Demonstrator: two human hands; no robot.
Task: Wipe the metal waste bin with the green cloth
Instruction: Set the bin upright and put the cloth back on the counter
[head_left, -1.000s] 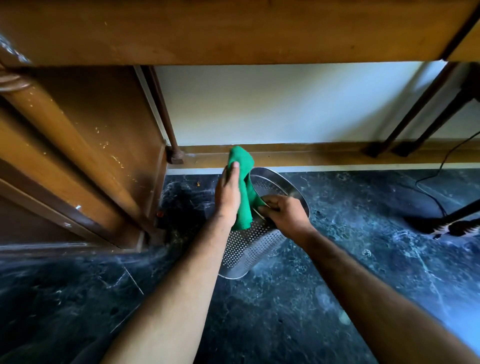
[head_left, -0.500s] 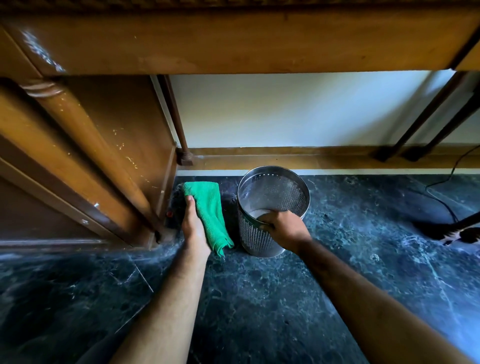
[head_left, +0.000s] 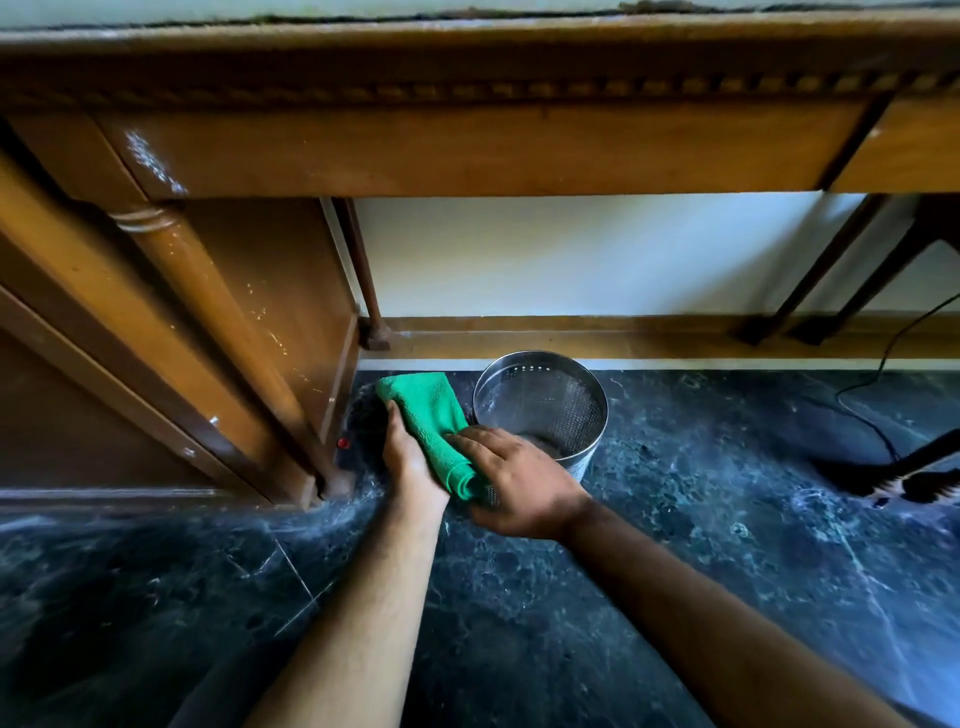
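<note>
The perforated metal waste bin stands upright on the dark marble floor under a wooden desk, close to the skirting board. A folded green cloth lies just left of the bin. My left hand holds the cloth from its left side. My right hand has come across in front of the bin and grips the cloth's near end; it hides the bin's near left wall.
The wooden desk's pedestal and leg rise just left of my hands, its top rail overhead. A black cable runs over the floor at right, beside dark furniture legs. Marble floor spreads toward me.
The bin went from tilted, with the cloth on its rim, to standing upright. My left hand took the cloth down beside it. My right hand left the rim and now grips the cloth.
</note>
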